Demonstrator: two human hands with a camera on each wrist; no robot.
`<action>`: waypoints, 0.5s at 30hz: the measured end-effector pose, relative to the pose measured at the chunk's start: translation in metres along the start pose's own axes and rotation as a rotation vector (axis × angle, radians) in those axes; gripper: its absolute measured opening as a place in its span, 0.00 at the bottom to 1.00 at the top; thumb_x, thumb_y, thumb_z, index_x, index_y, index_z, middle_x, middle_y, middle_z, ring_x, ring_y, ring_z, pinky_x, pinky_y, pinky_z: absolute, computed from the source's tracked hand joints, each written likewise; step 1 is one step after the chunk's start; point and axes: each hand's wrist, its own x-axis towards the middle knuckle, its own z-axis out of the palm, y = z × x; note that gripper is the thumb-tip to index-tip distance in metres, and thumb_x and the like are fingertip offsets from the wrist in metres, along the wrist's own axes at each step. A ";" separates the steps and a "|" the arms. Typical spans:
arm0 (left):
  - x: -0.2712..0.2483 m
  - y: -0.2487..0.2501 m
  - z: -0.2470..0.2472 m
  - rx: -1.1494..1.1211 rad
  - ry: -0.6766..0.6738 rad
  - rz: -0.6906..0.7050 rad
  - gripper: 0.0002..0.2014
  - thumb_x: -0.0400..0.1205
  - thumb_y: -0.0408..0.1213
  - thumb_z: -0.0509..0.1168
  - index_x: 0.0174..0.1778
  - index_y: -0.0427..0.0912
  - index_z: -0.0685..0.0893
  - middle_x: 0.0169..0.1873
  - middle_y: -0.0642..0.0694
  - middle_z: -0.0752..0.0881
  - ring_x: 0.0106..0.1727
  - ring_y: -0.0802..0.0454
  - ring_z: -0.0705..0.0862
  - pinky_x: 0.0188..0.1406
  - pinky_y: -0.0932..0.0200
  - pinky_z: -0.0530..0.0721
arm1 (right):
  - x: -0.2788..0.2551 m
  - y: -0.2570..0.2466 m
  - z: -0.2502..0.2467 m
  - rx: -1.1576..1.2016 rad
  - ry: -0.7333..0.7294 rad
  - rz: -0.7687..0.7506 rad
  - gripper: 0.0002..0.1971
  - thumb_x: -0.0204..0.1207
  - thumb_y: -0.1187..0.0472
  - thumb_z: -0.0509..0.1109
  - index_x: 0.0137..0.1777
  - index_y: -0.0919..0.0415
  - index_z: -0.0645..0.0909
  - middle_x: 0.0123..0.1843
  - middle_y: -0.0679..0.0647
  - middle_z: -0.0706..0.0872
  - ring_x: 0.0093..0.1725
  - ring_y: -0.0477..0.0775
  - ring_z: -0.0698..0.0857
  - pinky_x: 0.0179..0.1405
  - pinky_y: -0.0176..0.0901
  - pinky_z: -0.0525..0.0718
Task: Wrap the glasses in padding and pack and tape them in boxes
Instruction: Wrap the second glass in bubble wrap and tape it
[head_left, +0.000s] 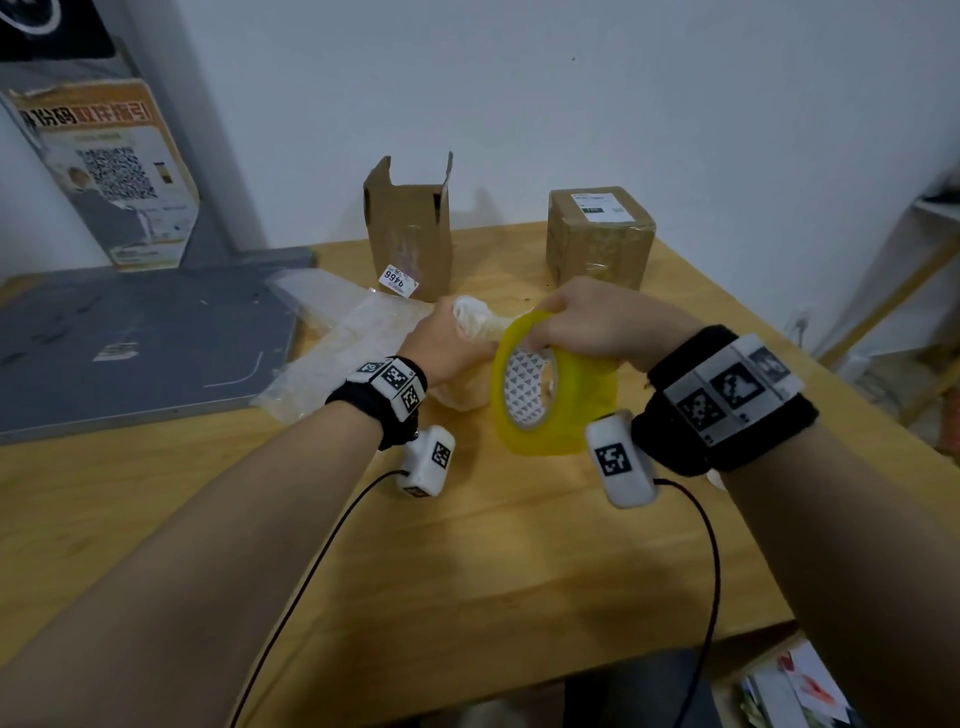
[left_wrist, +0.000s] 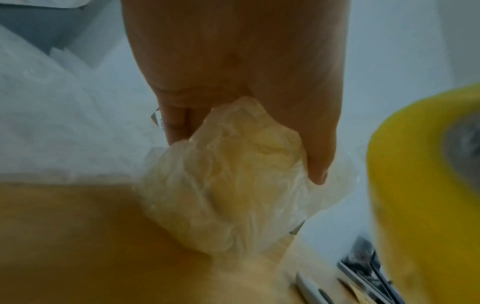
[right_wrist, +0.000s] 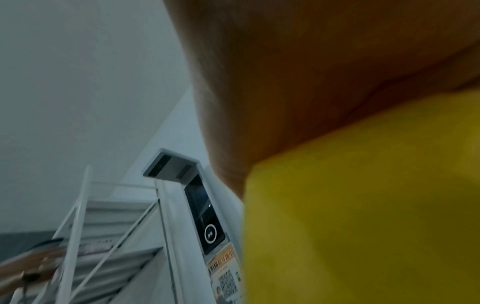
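Your fingers (left_wrist: 318, 156) of the left hand (head_left: 447, 345) clamp the wrapped glass (left_wrist: 233, 185) above the counter (head_left: 467, 545); the right hand (head_left: 597, 317) grips the tape roll (head_left: 550, 384). Keep the padding tight while you pull tape across it.

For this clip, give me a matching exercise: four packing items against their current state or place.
Items:
1. yellow tape roll
2. padded, plastic-wrapped bundle
3. tall open cardboard box
4. sealed, labelled cardboard box

States:
A. flaps up, far side of the wooden table
B. gripped by the left hand
C. closed, at the far right
D. held by the right hand

Pairs: 1-D, 2-B, 3-A, 4-C
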 end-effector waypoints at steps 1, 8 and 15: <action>0.014 -0.014 0.005 -0.032 0.001 -0.024 0.55 0.53 0.78 0.80 0.68 0.42 0.79 0.56 0.47 0.90 0.60 0.40 0.89 0.56 0.45 0.88 | 0.001 -0.002 0.005 -0.044 0.018 -0.005 0.21 0.79 0.54 0.75 0.63 0.72 0.88 0.60 0.69 0.90 0.53 0.68 0.90 0.50 0.63 0.89; 0.012 -0.014 -0.003 -0.190 0.012 -0.093 0.38 0.60 0.67 0.82 0.60 0.46 0.87 0.51 0.50 0.93 0.54 0.52 0.91 0.55 0.49 0.91 | 0.002 -0.008 0.030 -0.014 0.004 -0.014 0.19 0.78 0.52 0.74 0.64 0.63 0.88 0.60 0.61 0.91 0.55 0.60 0.91 0.60 0.63 0.90; -0.012 -0.010 -0.017 -0.395 0.126 -0.303 0.52 0.50 0.69 0.80 0.67 0.42 0.82 0.55 0.44 0.91 0.52 0.45 0.90 0.35 0.54 0.88 | 0.002 -0.002 0.041 0.344 0.132 -0.010 0.45 0.77 0.52 0.80 0.90 0.55 0.59 0.73 0.44 0.73 0.63 0.50 0.77 0.43 0.37 0.79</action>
